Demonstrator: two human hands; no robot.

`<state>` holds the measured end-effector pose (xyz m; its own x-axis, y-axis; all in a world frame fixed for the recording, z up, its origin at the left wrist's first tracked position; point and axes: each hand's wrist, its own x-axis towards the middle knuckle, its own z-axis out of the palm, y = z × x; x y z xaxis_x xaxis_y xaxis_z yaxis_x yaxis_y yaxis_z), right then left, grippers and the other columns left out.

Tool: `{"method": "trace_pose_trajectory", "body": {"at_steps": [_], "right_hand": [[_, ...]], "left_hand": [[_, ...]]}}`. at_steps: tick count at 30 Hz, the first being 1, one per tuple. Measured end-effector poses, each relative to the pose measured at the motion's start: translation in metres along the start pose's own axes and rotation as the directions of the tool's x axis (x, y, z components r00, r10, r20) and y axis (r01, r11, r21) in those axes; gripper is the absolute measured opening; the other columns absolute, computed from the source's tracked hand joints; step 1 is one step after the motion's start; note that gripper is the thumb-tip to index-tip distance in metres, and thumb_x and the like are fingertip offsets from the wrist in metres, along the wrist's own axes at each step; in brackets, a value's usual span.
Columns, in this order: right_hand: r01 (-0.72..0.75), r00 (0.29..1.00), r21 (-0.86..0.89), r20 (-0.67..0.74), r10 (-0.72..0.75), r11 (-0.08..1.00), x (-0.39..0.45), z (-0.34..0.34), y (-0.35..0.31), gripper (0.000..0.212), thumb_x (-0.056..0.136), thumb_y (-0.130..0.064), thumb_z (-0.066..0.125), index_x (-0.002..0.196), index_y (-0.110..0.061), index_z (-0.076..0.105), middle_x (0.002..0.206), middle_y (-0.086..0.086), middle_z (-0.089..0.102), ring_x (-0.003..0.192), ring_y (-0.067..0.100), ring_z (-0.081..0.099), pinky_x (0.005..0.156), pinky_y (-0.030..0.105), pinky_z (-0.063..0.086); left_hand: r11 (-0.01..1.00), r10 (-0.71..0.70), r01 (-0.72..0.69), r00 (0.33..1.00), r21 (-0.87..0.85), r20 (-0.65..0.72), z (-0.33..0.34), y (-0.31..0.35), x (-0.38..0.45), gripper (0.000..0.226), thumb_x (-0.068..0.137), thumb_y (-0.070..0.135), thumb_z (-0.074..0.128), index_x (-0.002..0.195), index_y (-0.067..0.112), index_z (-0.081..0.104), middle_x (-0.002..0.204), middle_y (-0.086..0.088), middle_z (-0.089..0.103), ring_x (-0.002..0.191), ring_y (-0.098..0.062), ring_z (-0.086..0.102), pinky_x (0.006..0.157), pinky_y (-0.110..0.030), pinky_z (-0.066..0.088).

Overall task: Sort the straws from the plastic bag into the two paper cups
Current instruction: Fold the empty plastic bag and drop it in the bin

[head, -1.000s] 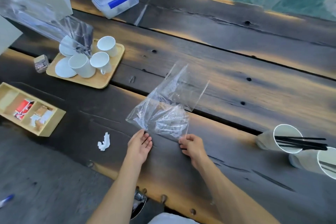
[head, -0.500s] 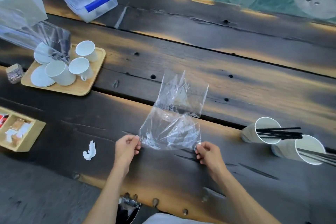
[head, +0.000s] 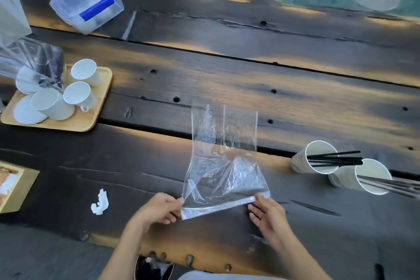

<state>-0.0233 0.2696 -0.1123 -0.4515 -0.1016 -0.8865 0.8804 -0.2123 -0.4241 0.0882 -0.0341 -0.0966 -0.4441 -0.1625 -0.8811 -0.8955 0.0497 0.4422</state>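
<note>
Clear plastic bag point(head: 223, 166), flatter than before, now has its near edge folded, both hands point(head: 159, 210) point(head: 267, 213) pinching it.

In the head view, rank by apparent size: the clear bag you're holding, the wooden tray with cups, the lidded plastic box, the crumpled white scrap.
1. Wooden tray and clear bag: look alike, too close to rank.
2. Plastic box, though farther from the camera.
3. White scrap, clearly smallest.

The bench point(head: 227, 79) is dark charred wood streaked amber. Black straws point(head: 334, 158) fill white paper cups point(head: 302, 162). The plastic bag point(head: 223, 166) is clear; the box point(head: 87, 3) has a blue clip.
</note>
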Motion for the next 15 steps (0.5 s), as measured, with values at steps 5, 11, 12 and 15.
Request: {"method": "trace_pose_trajectory", "body": {"at_steps": [5, 11, 12, 15], "right_hand": [[-0.125, 0.988, -0.006, 0.089, 0.125, 0.992, -0.004, 0.036, 0.02, 0.027, 0.089, -0.019, 0.07, 0.111, -0.006, 0.064, 0.101, 0.009, 0.077, 0.065, 0.017, 0.065, 0.068, 0.032, 0.053], [-0.132, 0.978, -0.02, 0.161, 0.133, 0.991, 0.002, 0.062, 0.027, 0.016, 0.089, -0.012, 0.07, 0.103, -0.007, 0.065, 0.09, 0.007, 0.076, 0.05, 0.009, 0.054, 0.055, 0.026, 0.049], [-0.103, 0.98, -0.048, 0.165, 0.11, 0.994, 0.003, 0.061, 0.026, 0.012, 0.089, -0.012, 0.069, 0.1, -0.008, 0.065, 0.087, 0.007, 0.075, 0.049, 0.008, 0.053, 0.055, 0.025, 0.049], [-0.033, 0.987, -0.115, 0.154, 0.051, 0.993, 0.008, 0.055, 0.019, 0.006, 0.092, -0.011, 0.066, 0.096, -0.007, 0.064, 0.084, 0.006, 0.073, 0.051, 0.008, 0.054, 0.054, 0.024, 0.049]], "left_hand": [[0.961, 0.241, -0.272, 0.909, -0.046, -0.34, -0.013, 0.075, 0.04, 0.018, 0.093, 0.039, 0.063, 0.09, 0.022, 0.068, 0.093, 0.001, 0.072, 0.082, -0.017, 0.065, 0.077, -0.033, 0.054], [0.921, 0.268, -0.356, 0.872, -0.156, -0.409, -0.018, 0.155, 0.084, 0.038, 0.09, 0.048, 0.062, 0.112, 0.018, 0.066, 0.109, 0.0, 0.069, 0.099, -0.018, 0.065, 0.089, -0.037, 0.055], [0.927, 0.274, -0.356, 0.862, -0.122, -0.427, -0.017, 0.161, 0.089, 0.036, 0.09, 0.044, 0.063, 0.111, 0.016, 0.068, 0.108, 0.0, 0.07, 0.1, -0.018, 0.065, 0.089, -0.036, 0.054], [0.928, 0.299, -0.369, 0.827, -0.058, -0.477, -0.014, 0.17, 0.101, 0.013, 0.089, 0.022, 0.067, 0.093, 0.012, 0.073, 0.094, 0.001, 0.072, 0.091, -0.017, 0.066, 0.077, -0.03, 0.052]]}}
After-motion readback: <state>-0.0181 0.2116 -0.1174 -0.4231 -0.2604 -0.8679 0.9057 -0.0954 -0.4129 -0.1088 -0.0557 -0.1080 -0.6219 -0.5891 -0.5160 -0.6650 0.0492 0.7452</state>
